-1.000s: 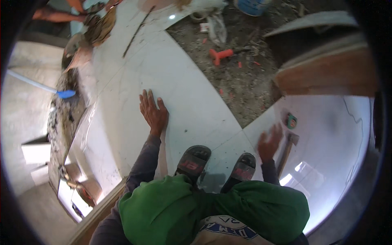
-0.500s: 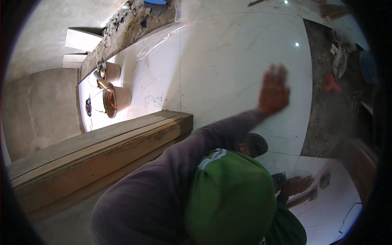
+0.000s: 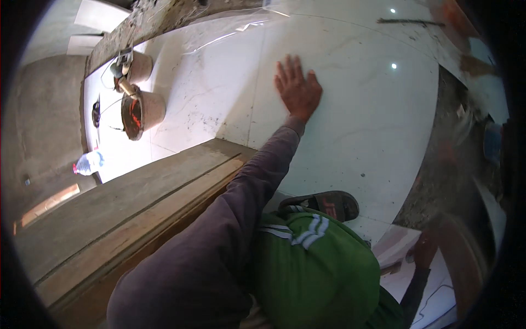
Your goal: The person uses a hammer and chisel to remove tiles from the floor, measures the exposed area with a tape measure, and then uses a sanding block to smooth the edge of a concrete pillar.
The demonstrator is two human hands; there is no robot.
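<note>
My left hand [image 3: 298, 90] rests on a large white marbled floor tile [image 3: 350, 120], palm down with fingers spread, holding nothing. Its sleeved arm reaches across from the lower left. Far over at the lower right is my right hand [image 3: 424, 249], blurred and seen from the side. It is beside a brown upright edge [image 3: 463, 252] and above a pale tile surface [image 3: 402, 241]. A small dark roundish thing shows at its fingers, but whether they grip it I cannot tell.
A wooden door frame post [image 3: 164, 214] juts in from the left. Two mortar buckets [image 3: 150, 109] [image 3: 141, 67] and a plastic bottle [image 3: 89, 163] are beyond it. Bare rough ground [image 3: 424, 192] borders the tile at right. My sandalled foot [image 3: 342, 205] is close by. A thin stick [image 3: 411, 22] lies at the far right.
My left hand has swept leftward over the tile and now lies flatter on it. My right hand has moved a little right. The view has shifted, bringing the bottle in.
</note>
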